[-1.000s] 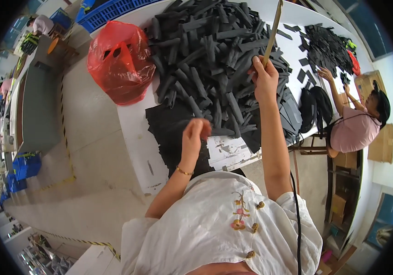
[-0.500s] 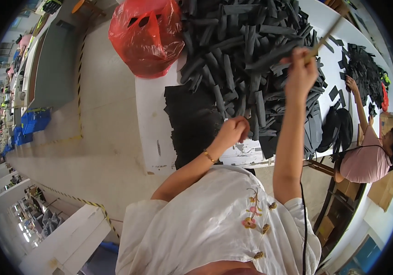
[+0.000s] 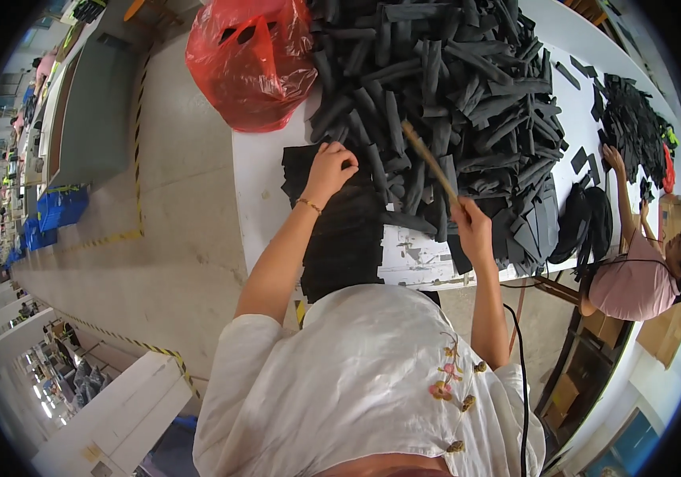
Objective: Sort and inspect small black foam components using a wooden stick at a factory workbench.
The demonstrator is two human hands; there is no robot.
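My right hand is closed around a thin tan stick, which slants up and left over the pile. My left hand rests over the upper part of a row of overlapping black pieces, with its fingers curled together; whatever is between them is too small to make out. To the right of that row lies a large heap of rolled or folded dark grey strips. Flat dark pieces lie at the heap's lower right.
A red plastic bag stands at the white table's far left. Black straps hang over the near edge at right. Farther right, a person in pink reaches toward another black pile. A black cable runs beside my right arm.
My right hand has come down and toward me with the stick, which now points up-left. My left hand has moved left and away from me onto the row of black pieces.
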